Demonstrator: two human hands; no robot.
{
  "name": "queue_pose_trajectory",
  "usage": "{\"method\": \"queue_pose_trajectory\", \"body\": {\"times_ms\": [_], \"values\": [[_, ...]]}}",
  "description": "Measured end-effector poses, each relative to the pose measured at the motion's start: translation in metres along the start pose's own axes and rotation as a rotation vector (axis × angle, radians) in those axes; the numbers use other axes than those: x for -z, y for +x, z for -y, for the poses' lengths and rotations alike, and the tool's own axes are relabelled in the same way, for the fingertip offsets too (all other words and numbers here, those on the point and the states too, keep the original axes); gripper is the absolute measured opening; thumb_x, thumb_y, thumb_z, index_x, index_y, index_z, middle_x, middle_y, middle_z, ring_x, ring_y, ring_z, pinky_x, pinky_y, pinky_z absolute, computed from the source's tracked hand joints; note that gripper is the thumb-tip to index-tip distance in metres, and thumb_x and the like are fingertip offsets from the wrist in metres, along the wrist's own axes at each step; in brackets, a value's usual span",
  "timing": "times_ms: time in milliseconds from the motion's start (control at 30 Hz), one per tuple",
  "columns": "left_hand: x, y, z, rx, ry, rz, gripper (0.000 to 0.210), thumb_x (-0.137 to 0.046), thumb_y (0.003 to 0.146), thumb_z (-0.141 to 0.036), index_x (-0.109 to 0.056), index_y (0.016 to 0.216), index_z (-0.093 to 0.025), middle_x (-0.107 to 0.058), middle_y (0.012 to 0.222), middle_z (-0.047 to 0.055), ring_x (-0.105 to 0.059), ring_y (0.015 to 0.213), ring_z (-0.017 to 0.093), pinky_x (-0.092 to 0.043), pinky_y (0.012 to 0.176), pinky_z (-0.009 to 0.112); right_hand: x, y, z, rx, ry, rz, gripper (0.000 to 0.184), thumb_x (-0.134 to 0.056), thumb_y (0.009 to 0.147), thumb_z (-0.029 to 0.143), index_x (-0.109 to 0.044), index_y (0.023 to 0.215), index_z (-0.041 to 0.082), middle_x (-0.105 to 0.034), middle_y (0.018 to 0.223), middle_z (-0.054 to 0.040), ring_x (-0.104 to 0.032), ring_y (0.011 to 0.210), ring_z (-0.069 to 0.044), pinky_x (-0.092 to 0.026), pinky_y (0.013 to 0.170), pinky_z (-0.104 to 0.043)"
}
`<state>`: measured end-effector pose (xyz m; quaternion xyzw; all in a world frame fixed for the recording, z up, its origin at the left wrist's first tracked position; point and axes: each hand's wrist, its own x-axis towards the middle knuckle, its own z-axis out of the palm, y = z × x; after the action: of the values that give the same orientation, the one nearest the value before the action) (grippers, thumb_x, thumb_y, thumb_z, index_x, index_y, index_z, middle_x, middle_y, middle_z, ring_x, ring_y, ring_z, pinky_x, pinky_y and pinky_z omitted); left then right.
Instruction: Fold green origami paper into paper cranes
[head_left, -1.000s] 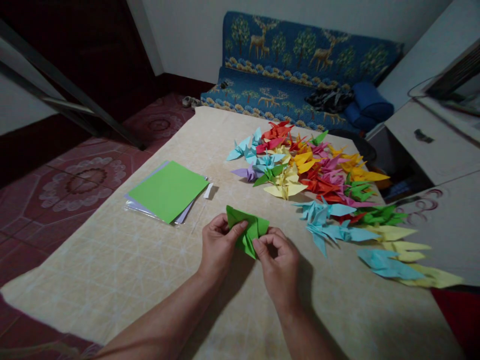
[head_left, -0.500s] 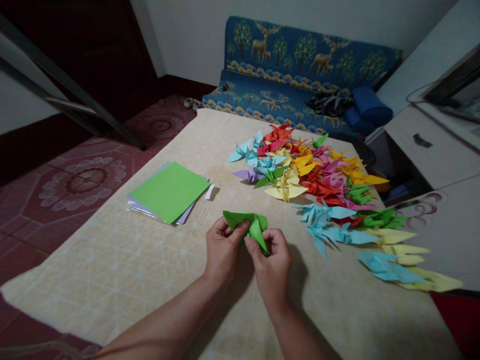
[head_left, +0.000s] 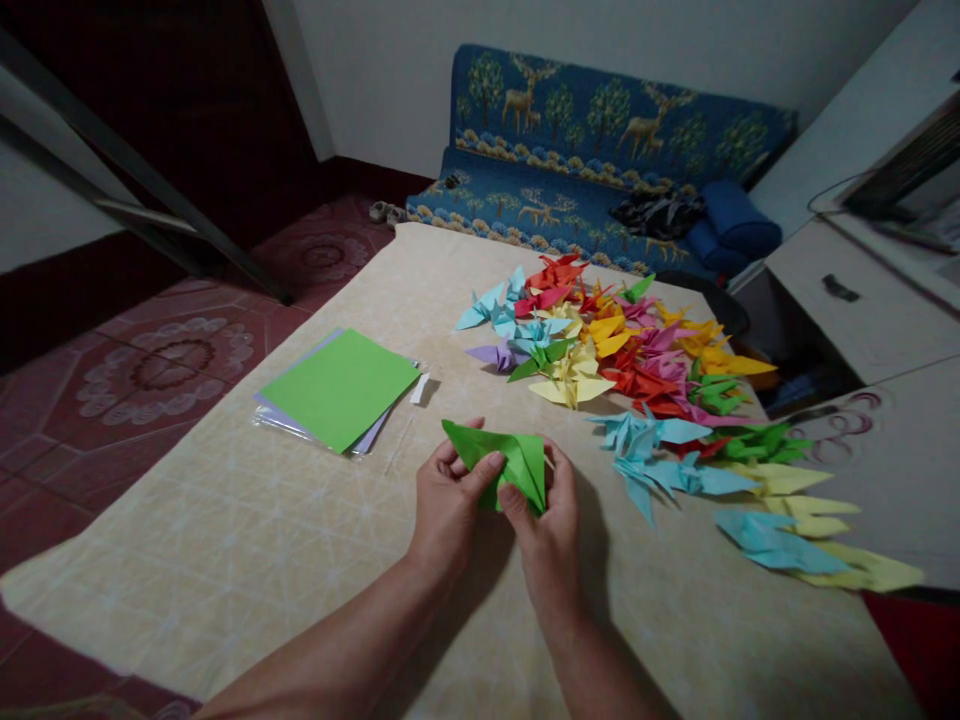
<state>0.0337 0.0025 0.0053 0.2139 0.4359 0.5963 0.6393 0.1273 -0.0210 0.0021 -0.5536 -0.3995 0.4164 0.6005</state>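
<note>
The folded paper (head_left: 517,452) is green, the couch (head_left: 577,150) blue (deer-patterned).

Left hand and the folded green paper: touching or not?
Touching. The head view shows the left hand with its thumb lying over the near face of the folded green paper.

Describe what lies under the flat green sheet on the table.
Lavender paper and clear plastic peek out beneath the green sheet. Whatever lies under its middle is covered and cannot be seen.
</note>
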Motion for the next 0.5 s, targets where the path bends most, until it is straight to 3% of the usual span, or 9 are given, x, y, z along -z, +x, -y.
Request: {"method": "queue_pose_trajectory", "body": {"times_ms": [100,167,500], "values": [[0.0008,-0.0012,0.0036,0.025,0.025,0.033,0.026,-0.083,0.066,-0.024,-0.072,0.085,-0.011,-0.075,0.080,0.008,-0.067,0.064,0.014,-0.054,0.063,0.023,0.0016,0.0002,0.0007,-0.050,-0.094,-0.013,0.030,-0.072,0.073,0.042,-0.059,0.088,0.019,-0.066,0.075,-0.0027,-0.062,0.065,-0.018,-0.052,0.054,-0.026],[0.0013,-0.0015,0.0042,0.044,0.015,0.059,0.023,-0.082,0.067,-0.026,-0.071,0.081,-0.011,-0.074,0.078,0.008,-0.067,0.061,0.015,-0.054,0.060,0.024,0.0024,0.0001,-0.0005,-0.066,-0.129,-0.029,0.026,-0.072,0.073,0.042,-0.058,0.077,0.020,-0.060,0.064,0.0014,-0.056,0.056,-0.015,-0.049,0.047,-0.023],[0.0028,0.0017,0.0029,0.049,0.079,0.002,0.027,-0.084,0.062,-0.030,-0.068,0.075,-0.011,-0.070,0.071,0.006,-0.064,0.059,0.015,-0.052,0.057,0.025,0.0018,-0.0030,-0.0054,-0.027,-0.192,-0.003,0.027,-0.072,0.073,0.042,-0.056,0.077,0.021,-0.055,0.061,0.0046,-0.051,0.051,-0.012,-0.045,0.043,-0.020]]}}
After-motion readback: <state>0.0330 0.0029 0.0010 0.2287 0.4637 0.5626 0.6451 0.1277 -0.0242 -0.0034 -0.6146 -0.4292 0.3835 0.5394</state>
